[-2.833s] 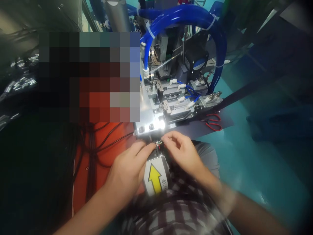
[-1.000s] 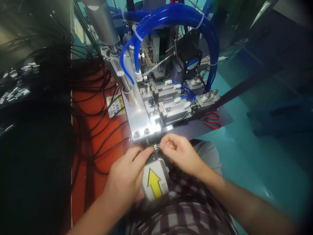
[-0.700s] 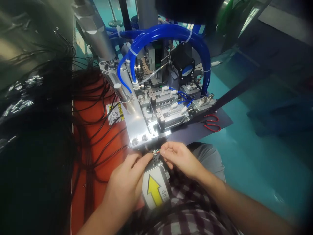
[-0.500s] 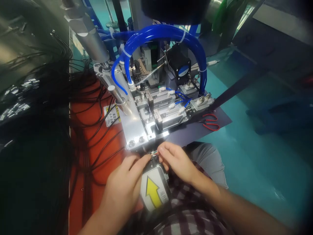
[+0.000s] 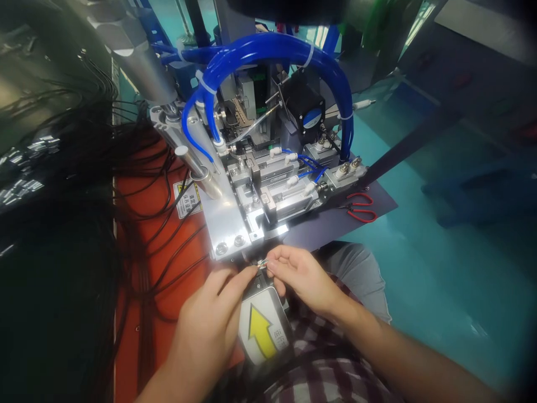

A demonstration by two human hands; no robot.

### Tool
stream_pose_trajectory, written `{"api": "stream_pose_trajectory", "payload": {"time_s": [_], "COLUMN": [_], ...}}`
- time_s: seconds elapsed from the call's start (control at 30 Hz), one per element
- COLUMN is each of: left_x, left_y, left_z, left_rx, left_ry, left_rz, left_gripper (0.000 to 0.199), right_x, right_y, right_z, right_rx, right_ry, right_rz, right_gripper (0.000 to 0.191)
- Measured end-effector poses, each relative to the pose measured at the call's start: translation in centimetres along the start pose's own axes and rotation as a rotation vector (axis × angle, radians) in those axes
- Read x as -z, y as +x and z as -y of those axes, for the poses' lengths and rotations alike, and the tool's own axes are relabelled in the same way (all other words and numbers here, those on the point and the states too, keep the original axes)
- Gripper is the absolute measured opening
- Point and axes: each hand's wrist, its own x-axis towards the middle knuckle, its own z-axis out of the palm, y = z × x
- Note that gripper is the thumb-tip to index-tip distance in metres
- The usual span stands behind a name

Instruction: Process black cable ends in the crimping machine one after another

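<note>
Thin coloured wires (image 5: 262,263) stretch across the small gap between my hands, at the front edge of the machine. My left hand (image 5: 213,305) is closed, with thumb and forefinger pinching the wires from the left. From the other side my right hand (image 5: 298,275) pinches the same wires, its fingers curled. The wire ends are too small to make out, partly covered by fingertips. Right behind the hands is the machine's metal plate (image 5: 226,224). Below them lies a white label with a yellow arrow (image 5: 260,330).
A thick blue hose bundle (image 5: 277,47) arches over the machine's air cylinders (image 5: 289,196). Red-handled pliers or cutters (image 5: 363,215) lie on the grey sheet to the right. Many black cables (image 5: 75,129) fill the left, some across the red surface (image 5: 188,246).
The camera view has shifted slightly, so the machine sits a little further left. My hands remain together, and the right fingers have turned slightly on the wires.
</note>
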Motion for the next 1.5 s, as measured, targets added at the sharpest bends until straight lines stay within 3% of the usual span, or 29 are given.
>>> {"api": "stream_pose_trajectory", "payload": {"time_s": [0.43, 0.67, 0.8, 1.0, 1.13, 1.33, 1.5], "left_x": [0.0, 0.0, 0.0, 0.5, 0.7, 1.1, 1.1], "left_y": [-0.2, -0.1, -0.2, 0.3, 0.4, 0.0, -0.2], "left_z": [0.2, 0.2, 0.1, 0.1, 0.0, -0.2, 0.5], "left_rx": [-0.004, 0.002, -0.001, -0.067, -0.042, 0.005, -0.025], "left_ry": [-0.026, -0.024, -0.013, 0.000, -0.019, 0.151, -0.077], "left_rz": [0.013, 0.007, 0.014, 0.047, 0.065, 0.118, 0.055], "left_gripper": [0.026, 0.026, 0.027, 0.028, 0.026, 0.033, 0.031], "right_x": [-0.5, 0.1, -0.1, 0.0, 0.0, 0.0, 0.1], "right_y": [-0.3, 0.0, 0.5, 0.7, 0.8, 0.8, 0.9], "right_z": [-1.8, -1.2, -1.1, -1.0, -1.1, -1.0, -1.1], "right_rx": [0.038, 0.095, 0.229, 0.346, 0.322, 0.255, 0.317], "right_ry": [0.063, -0.189, -0.402, -0.493, -0.447, -0.381, -0.396], "right_rz": [-0.138, -0.115, -0.102, -0.086, -0.086, -0.061, -0.063], "right_gripper": [0.031, 0.037, 0.031, 0.022, 0.021, 0.022, 0.023]}}
